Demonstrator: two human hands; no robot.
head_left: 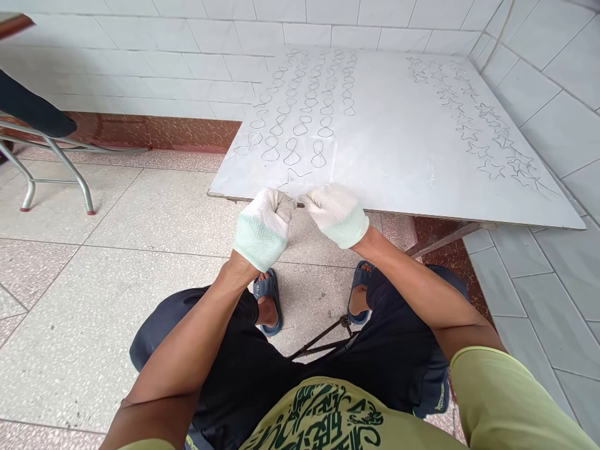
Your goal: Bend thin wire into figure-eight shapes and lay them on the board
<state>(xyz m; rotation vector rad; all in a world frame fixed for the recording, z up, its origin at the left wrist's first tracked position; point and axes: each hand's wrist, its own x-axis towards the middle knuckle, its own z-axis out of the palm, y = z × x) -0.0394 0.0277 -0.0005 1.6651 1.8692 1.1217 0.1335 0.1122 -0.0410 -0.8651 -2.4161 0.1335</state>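
Both hands wear white knit gloves with pale green cuffs. My left hand (272,215) and my right hand (332,209) are closed close together at the near edge of the table (394,169). A thin bent wire (291,174) with angular, pointed bends rises from between them over the white tabletop. My fingertips pinch its lower part, and the gloves hide where it runs there. Just beyond it lie several wire figure-eights (319,153) in rows on the table's left half.
Several wire stars (491,169) lie in rows along the table's right side, some overlapping. White wall tiles (309,14) border the back and right. A metal-legged stool (56,153), with a person's dark-clothed leg (32,106) by it, stands at left.
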